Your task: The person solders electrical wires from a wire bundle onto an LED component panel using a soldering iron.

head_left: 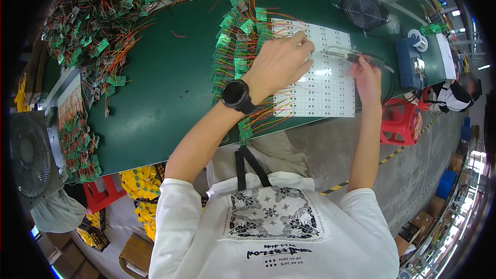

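My left hand (279,62), with a black watch on its wrist, rests on a white panel of small circuit boards (320,72) lying on the green bench (170,82); its fingers are curled near the panel's top left corner. Whether it pinches anything is hidden. My right hand (366,77) grips a soldering iron (356,58) whose tip points left over the panel's upper part. Small green boards with red and yellow wires (235,36) fan out along the panel's left side, under my left hand.
A heap of wired green boards (98,15) covers the bench's far left. A small black fan (363,9), a blue soldering station (409,62) and a solder reel (417,39) stand at the right. A red stool (400,121) and another person (454,95) lie beyond.
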A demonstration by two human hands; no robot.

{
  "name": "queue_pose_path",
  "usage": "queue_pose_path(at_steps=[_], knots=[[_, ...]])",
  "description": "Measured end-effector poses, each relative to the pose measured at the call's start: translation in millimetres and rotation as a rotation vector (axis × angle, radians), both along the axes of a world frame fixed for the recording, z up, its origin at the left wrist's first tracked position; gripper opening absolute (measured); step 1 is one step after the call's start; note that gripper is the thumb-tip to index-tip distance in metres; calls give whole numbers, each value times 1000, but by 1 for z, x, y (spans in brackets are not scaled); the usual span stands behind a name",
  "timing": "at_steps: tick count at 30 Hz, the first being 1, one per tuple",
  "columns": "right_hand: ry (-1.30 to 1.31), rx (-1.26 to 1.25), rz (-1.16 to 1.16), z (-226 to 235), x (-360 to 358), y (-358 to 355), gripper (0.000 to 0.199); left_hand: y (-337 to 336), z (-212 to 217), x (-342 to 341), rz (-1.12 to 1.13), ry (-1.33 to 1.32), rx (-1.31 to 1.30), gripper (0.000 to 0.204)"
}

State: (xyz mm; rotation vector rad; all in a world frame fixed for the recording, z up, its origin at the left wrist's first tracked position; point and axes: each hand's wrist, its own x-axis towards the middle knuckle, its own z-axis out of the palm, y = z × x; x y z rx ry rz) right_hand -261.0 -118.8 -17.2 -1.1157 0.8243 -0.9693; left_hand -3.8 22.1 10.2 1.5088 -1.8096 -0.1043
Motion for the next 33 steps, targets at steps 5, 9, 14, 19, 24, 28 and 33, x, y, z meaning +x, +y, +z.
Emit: queue_pose_path(at_steps=[5,9,14,19,24,28,33], knots=[[-21,-64,4,2,6,9,21,7,2,13,-206,48,161,20],[-18,-66,-39,2,6,11,23,9,2,21,-377,-14,297,20],[-17,-61,-19,2,7,9,23,8,-2,20,-334,-12,285,15],[-33,-6,7,2,3,7,22,2,-6,1,-55,234,79,14],[29,-152,-19,-5,4,12,18,3,-8,-5,29,244,114,14],[36,-180,11,-8,3,10,19,3,-12,-3,38,219,85,12],[61,-233,54,-13,-2,8,20,2,-17,-4,63,99,60,12]])
